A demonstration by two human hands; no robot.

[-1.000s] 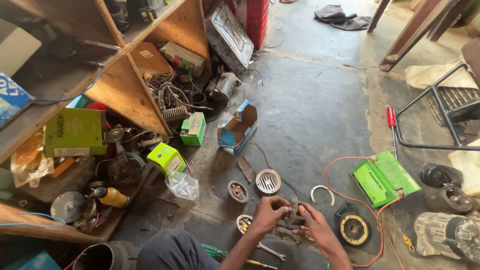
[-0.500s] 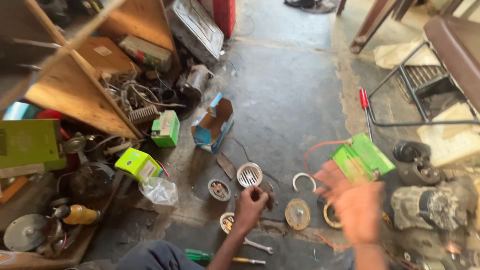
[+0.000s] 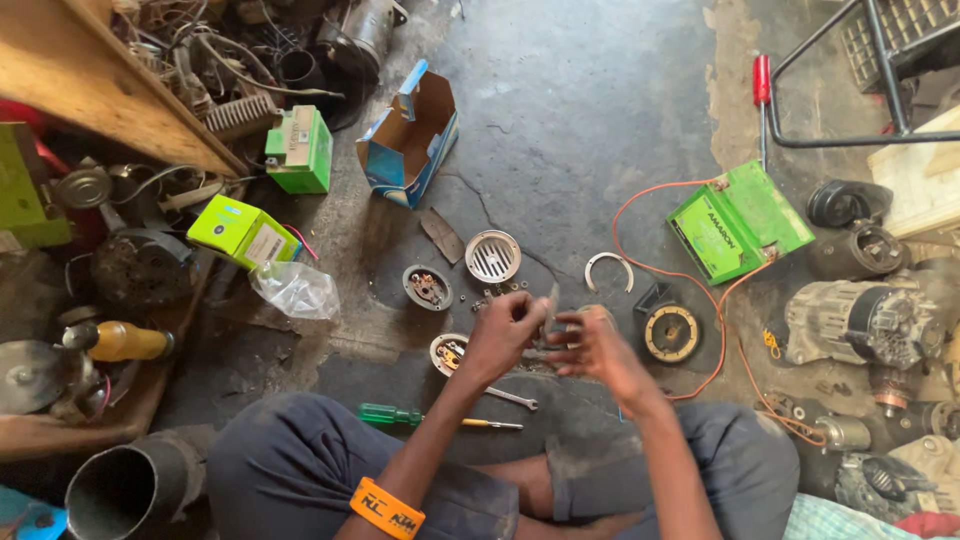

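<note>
I sit cross-legged on a dark concrete floor. My left hand [image 3: 505, 330] and my right hand [image 3: 590, 345] meet in front of me, both pinching a small grey metal part [image 3: 551, 306] between the fingers. The right hand is blurred. Just beyond the hands lie a round slotted metal grille [image 3: 492, 256], a round disc with contacts [image 3: 427, 287], small loose screws [image 3: 497, 293] and a metal half-ring [image 3: 608, 267]. A black round horn body [image 3: 671, 332] rests right of my right hand. Another round part [image 3: 449, 353] lies under my left wrist.
A green-handled screwdriver [image 3: 420, 416] and a spanner [image 3: 512, 398] lie by my knees. A green battery [image 3: 738, 220] with orange wires sits to the right, near alternators [image 3: 865, 320]. An open blue box [image 3: 410, 135], green boxes [image 3: 241, 231], a plastic bag [image 3: 294, 290] and a cluttered wooden shelf [image 3: 95, 90] stand left.
My right hand came back from the right, near the green battery, to join my left hand on the small part. The view has tilted down and closer to the floor.
</note>
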